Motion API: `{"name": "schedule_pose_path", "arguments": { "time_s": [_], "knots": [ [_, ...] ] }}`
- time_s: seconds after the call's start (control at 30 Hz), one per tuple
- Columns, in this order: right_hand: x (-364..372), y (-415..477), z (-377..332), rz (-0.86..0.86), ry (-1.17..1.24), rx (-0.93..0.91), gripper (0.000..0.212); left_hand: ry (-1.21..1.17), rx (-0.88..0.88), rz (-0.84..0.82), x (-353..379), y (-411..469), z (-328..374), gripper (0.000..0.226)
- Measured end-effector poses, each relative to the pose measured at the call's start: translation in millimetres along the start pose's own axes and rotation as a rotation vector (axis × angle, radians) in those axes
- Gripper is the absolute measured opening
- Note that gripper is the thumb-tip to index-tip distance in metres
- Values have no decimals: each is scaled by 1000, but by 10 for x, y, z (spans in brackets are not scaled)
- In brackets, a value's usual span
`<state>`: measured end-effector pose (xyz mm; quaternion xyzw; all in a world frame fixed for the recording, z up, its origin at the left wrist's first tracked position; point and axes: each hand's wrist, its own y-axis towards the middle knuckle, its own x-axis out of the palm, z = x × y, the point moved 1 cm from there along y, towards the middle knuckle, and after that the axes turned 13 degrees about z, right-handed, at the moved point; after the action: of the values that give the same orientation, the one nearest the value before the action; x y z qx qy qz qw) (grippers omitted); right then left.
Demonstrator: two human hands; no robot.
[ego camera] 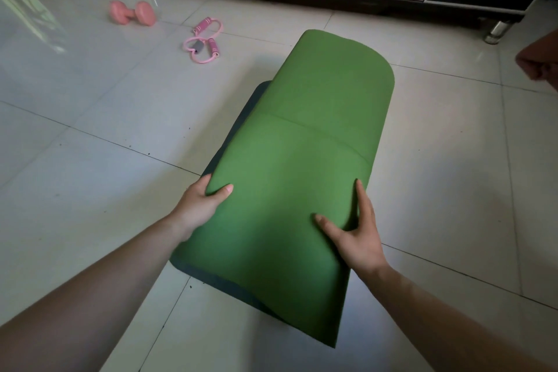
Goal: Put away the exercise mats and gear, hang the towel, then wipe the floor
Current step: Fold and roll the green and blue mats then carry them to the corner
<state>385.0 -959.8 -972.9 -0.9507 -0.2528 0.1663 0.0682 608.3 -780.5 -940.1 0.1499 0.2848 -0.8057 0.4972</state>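
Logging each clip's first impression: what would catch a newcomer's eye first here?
A bright green mat, lying folded on a darker mat, fills the centre, its near fold gripped by the left hand and right hand. Beyond it, to the left on the tiled floor, lie a pink dumbbell and a pink resistance band.

A green mat (302, 190), folded over on itself, lies on a darker teal mat (187, 266) on the floor (90, 160); a pink dumbbell (133, 13) and pink looped band (198, 46) lie beyond, near each other.
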Motion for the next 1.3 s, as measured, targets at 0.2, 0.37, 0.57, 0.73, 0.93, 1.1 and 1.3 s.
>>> {"name": "schedule_pose_path", "arguments": {
  "time_s": [0.2, 0.37, 0.57, 0.73, 0.93, 1.1, 1.3],
  "knots": [
    [-364, 157, -147, -76, 285, 66, 96, -186, -15, -83, 297, -293, 322, 15],
    [-719, 346, -330, -77, 165, 72, 91, -339, -82, -51, 458, -461, 552, 16],
    [-858, 353, -283, -117, -307, -117, 95, -382, -208, -24, 624, -702, 375, 21],
    [-624, 174, -59, -234, -647, -304, 104, -76, -88, 19, 417, -579, 69, 31],
    [-375, 45, 102, -205, -808, -375, 100, 150, -122, -102, 357, -564, -385, 53],
    [-326, 21, 190, -179, -844, -403, 97, 204, -126, -106, 315, -470, -585, 64],
    [-430, -33, 303, -208, -890, -412, 94, 162, -112, -120, 317, -374, -761, 79]
  ]
}}
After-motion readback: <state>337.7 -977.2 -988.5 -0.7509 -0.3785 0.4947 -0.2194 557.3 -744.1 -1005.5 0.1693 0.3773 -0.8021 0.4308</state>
